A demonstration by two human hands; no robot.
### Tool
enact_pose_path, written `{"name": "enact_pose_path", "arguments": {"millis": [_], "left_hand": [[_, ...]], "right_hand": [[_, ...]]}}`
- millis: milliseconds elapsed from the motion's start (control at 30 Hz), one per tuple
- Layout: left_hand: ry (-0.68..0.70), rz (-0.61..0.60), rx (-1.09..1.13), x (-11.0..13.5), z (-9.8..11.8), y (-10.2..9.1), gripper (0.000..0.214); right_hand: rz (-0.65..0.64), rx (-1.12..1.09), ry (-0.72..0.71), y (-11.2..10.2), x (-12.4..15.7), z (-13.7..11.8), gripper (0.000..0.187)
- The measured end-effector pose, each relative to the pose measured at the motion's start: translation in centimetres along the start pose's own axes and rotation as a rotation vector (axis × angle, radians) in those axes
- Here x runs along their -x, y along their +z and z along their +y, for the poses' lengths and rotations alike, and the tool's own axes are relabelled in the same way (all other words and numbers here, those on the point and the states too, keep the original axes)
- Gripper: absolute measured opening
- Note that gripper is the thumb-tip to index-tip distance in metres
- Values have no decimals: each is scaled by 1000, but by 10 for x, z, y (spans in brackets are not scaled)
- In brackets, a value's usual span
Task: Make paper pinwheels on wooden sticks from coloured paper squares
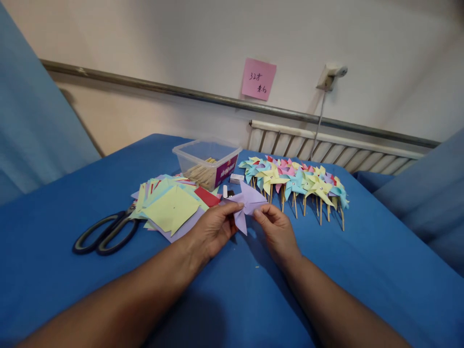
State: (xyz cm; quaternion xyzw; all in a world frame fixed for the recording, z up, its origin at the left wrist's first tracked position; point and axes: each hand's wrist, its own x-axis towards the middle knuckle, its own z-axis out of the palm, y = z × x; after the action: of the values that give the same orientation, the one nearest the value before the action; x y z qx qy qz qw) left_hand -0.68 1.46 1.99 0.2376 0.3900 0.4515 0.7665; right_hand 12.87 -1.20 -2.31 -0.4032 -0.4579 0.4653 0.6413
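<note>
A lilac paper pinwheel shape (247,201) is held up between both my hands over the blue cloth (232,290). My left hand (213,228) pinches its left side with thumb and fingers closed. My right hand (276,230) pinches its right lower edge, fingers curled. Left of my hands lies a loose pile of coloured paper squares (170,207), yellow on top. Behind them stands a clear plastic box (206,162) with wooden sticks inside.
Black-handled scissors (106,234) lie at the left on the cloth. Several finished paper pinwheels on sticks (295,186) lie in a row at the back right. A pink note (258,79) hangs on the wall above a radiator (326,147).
</note>
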Motion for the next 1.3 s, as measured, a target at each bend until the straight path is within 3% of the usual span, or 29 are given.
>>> {"name": "enact_pose_path", "arguments": {"millis": [433, 867, 1300], "left_hand": [[84, -39, -179, 2, -6, -1, 15], [114, 8, -198, -2, -12, -2, 29], [113, -26, -214, 0, -7, -3, 16]], "right_hand": [[52, 32, 37, 1, 0, -6, 23], [105, 164, 24, 2, -1, -5, 31], [23, 87, 57, 2, 3, -7, 22]]}}
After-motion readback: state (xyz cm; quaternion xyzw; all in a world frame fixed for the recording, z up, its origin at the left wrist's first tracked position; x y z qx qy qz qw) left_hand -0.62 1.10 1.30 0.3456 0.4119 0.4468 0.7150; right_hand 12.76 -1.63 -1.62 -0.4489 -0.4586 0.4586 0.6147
